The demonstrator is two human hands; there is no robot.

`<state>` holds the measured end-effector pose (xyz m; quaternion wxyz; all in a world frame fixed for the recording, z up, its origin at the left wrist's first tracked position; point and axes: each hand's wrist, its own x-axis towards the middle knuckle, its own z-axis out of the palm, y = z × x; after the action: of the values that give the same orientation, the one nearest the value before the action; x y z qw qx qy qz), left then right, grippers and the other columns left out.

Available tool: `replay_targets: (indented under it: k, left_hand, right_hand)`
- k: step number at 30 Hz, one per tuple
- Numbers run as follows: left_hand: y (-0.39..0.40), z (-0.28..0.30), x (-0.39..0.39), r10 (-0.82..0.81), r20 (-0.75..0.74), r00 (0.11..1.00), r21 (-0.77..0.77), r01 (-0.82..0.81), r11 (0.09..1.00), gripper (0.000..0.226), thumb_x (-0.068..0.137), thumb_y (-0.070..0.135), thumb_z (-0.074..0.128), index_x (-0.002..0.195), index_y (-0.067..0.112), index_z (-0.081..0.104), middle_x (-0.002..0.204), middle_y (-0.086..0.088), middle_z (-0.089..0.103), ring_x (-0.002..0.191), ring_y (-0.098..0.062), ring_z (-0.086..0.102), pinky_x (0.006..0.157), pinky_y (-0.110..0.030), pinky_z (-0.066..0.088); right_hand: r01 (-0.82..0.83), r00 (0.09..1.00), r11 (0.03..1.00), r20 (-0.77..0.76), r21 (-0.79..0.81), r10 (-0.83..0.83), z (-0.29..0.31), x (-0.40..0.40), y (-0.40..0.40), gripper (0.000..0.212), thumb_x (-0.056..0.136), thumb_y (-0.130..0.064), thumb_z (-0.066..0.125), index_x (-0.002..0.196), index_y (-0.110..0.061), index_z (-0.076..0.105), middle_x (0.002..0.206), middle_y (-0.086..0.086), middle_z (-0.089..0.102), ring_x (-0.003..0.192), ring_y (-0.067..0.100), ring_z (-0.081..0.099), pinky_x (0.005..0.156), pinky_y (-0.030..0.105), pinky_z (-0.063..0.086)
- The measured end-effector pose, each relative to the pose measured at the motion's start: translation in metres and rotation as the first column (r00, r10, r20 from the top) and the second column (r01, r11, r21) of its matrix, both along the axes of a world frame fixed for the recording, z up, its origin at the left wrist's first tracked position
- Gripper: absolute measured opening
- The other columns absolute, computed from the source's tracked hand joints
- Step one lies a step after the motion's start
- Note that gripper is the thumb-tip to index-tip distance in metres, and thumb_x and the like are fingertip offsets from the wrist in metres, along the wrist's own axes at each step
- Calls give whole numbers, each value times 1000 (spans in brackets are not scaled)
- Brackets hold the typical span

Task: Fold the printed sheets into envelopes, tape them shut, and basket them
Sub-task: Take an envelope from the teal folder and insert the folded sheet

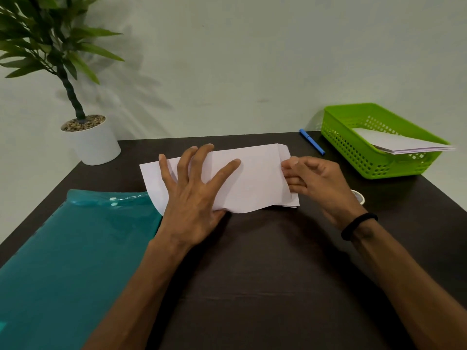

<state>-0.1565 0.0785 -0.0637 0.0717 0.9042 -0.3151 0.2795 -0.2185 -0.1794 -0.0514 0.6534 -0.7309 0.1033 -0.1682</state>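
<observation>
A white sheet (255,180), partly folded over on itself, lies across the middle of the dark table (252,261). My left hand (194,188) presses flat on its left half with fingers spread. At the sheet's right edge, my right hand (313,180) pinches the folded paper between thumb and fingers. A green plastic basket (353,147) stands at the back right with several folded white papers (406,145) inside. A roll of tape (360,197) peeks out from behind my right wrist.
A teal plastic folder (70,253) covers the table's left front. A potted plant in a white pot (93,142) stands at the back left corner. A blue pen (312,141) lies near the basket. The wall runs close behind the table.
</observation>
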Motion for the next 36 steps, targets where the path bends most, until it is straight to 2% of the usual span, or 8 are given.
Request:
replay_targets:
  k: [6, 9, 16, 19, 22, 26, 31, 36]
  left_hand:
    - [-12, -2, -9, -76, 20, 997, 18, 75, 997, 99, 73, 54, 84, 158, 42, 33, 166, -13, 21, 156, -38, 12, 115, -77, -6]
    - [-19, -5, -15, -133, 41, 990, 41, 132, 990, 103, 71, 49, 87, 158, 42, 32, 165, -12, 23, 156, -38, 13, 116, -77, -9]
    - [-22, -4, -18, -192, 60, 979, 39, 190, 981, 109, 67, 53, 87, 159, 40, 30, 165, -13, 23, 156, -38, 15, 115, -77, -8]
    - [-23, 0, -18, -189, 89, 978, 24, 188, 982, 113, 68, 54, 85, 161, 39, 24, 170, -14, 13, 158, -38, 4, 115, -79, -5]
    - [-15, 6, -16, -32, 145, 989, -153, 54, 987, 112, 67, 26, 85, 161, 37, 26, 171, -14, 10, 158, -39, 1, 115, -78, -5]
    - [2, 10, -5, 122, 262, 957, -296, -41, 954, 91, 66, -6, 80, 145, 34, 59, 168, -11, 26, 157, -42, 13, 113, -80, 3]
    - [9, 9, 2, 122, 321, 939, -264, -35, 964, 67, 71, -2, 84, 126, 34, 73, 166, -10, 32, 155, -42, 19, 113, -81, 5]
    - [2, 6, -1, 61, 113, 992, -95, -50, 994, 86, 74, 32, 81, 153, 37, 47, 172, -14, 10, 158, -40, -1, 112, -81, -3]
  right_hand:
    - [-242, 937, 880, -138, 408, 321, 12, -8, -1, 38, 99, -29, 62, 124, -1, 69, 119, 18, 75, 108, 30, 75, 88, 44, 63]
    - [-335, 868, 806, -173, 488, 465, 16, -14, -3, 36, 94, -21, 62, 125, -4, 68, 122, 18, 74, 105, 27, 76, 80, 39, 65]
    - [-427, 786, 732, -183, 531, 591, 8, -16, 1, 48, 92, -13, 62, 140, -14, 61, 135, 16, 68, 121, 32, 68, 97, 46, 59]
    - [-450, 801, 691, -87, 565, 592, 10, -17, 6, 45, 93, -8, 60, 137, -13, 63, 136, 16, 68, 121, 31, 68, 97, 45, 59]
    - [-431, 842, 673, 0, 601, 539, 12, -17, 3, 39, 91, -7, 58, 126, -13, 74, 137, 15, 67, 121, 29, 69, 100, 46, 57]
    - [-400, 860, 654, 15, 643, 511, 11, -12, -5, 40, 96, -14, 56, 133, -9, 69, 140, 16, 64, 125, 29, 66, 104, 47, 54]
    - [-364, 869, 672, -24, 645, 493, 5, -4, -4, 46, 102, -21, 52, 146, -9, 56, 144, 15, 62, 134, 31, 59, 106, 48, 53]
    - [-338, 880, 717, -66, 609, 471, 3, -3, -6, 45, 99, -20, 54, 143, -9, 60, 141, 15, 64, 132, 34, 61, 104, 50, 54]
